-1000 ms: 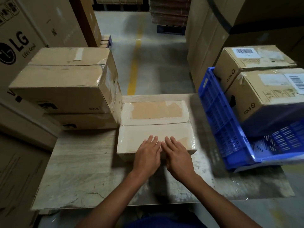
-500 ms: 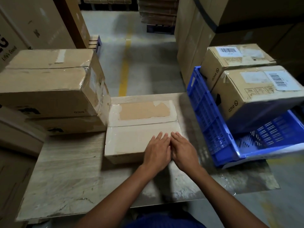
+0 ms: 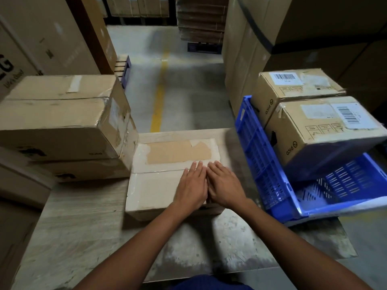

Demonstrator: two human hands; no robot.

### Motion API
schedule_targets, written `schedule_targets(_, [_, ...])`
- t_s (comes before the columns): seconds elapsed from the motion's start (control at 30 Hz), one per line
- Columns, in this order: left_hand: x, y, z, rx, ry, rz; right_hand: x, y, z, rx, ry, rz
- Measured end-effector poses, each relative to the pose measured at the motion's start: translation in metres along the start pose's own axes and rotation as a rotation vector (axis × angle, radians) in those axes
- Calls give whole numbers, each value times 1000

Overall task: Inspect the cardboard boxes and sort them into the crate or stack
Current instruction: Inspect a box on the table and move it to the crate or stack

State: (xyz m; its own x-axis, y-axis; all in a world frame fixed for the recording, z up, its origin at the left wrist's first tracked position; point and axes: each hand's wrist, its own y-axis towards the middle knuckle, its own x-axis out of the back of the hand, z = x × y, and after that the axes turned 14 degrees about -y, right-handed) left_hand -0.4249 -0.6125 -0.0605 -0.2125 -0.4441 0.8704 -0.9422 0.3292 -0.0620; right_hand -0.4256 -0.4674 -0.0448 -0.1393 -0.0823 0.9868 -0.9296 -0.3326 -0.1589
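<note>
A flat, tape-covered cardboard box (image 3: 159,181) lies in the middle of the table (image 3: 83,237), its far flap showing a torn brown patch. My left hand (image 3: 191,188) and my right hand (image 3: 225,185) rest flat side by side on its near flap, fingers straight and pointing away from me. To the left, a stack of two brown boxes (image 3: 60,120) touches this box. On the right, a tilted blue crate (image 3: 270,170) holds two boxes with barcode labels, one nearer (image 3: 322,130) and one farther (image 3: 293,86).
Tall cartons (image 3: 37,38) stand at the left and big cartons (image 3: 293,32) at the back right. Between them runs a concrete aisle with a yellow floor line (image 3: 158,101). A pallet stack (image 3: 201,19) stands far back.
Both hands have slid forward and to the right over the near flap, staying flat and together. The camera has shifted, so the boxes sit differently in view.
</note>
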Motion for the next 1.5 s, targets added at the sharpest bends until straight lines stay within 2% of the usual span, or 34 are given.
schedule_targets(0.13, [2,5,-1,2,35,25,-5,7,-3,20,-29,28])
schedule_targets(0.33, [29,45,-1,-34,26,-89,31,41,-9,-15,-85,-30])
schedule_targets(0.43, [25,62,12,42,-6,-84,22,60,-11,-24,-27,-76])
schedule_targets(0.6, [14,65,26,85,44,-24,-18,70,-8,-36,-41,35])
schedule_targets(0.8, [34,72,36,63,86,-10,-7,74,0,-151,113,-98])
schedule_targets(0.9, [50,66,63,199,91,-115,0,80,13,-277,214,-148])
schedule_targets(1.0, [70,58,91,443,50,-230,4,86,19,-453,389,-99])
schedule_targets(1.13, [83,44,114,691,-226,-275,8,91,17,-563,586,-98])
schedule_targets(1.27, [86,37,109,692,-375,-325,23,89,13,-732,783,-140])
schedule_targets(1.4, [100,34,94,649,-442,-412,45,81,17,-855,777,-123])
schedule_targets(1.5, [116,32,82,590,-473,-486,64,70,20,-906,775,-229])
